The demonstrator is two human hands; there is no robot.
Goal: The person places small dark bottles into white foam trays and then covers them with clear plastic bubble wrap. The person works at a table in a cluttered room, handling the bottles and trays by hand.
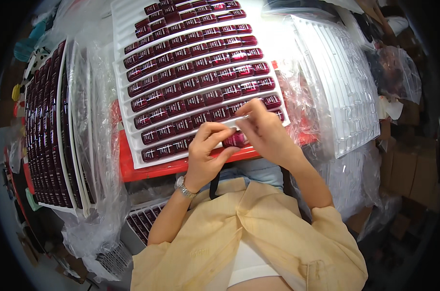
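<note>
Close to the front edge of the table, my left hand (pixel 206 154) is closed around a small dark red glossy bottle (pixel 235 139), held tilted between thumb and fingers. My right hand (pixel 267 133) is bent over the bottle from the right, its thumb and fingers pinched at a small, thin, clear or whitish piece (pixel 242 117) too small to make out. Just beyond both hands lies a white ridged tray (pixel 138 154) with rows of similar dark red bottles (pixel 194 102) with white print. My hands cover part of its nearest rows.
The tray lies on a red-edged table (pixel 147 170). To the right stands a white tray (pixel 326 82) of clear pieces, with plastic wrap (pixel 300 92) beside it. On the left, stacked trays of dark red bottles (pixel 48 131) adjoin crumpled plastic (pixel 96 145). Cardboard boxes (pixel 409 169) stand far right.
</note>
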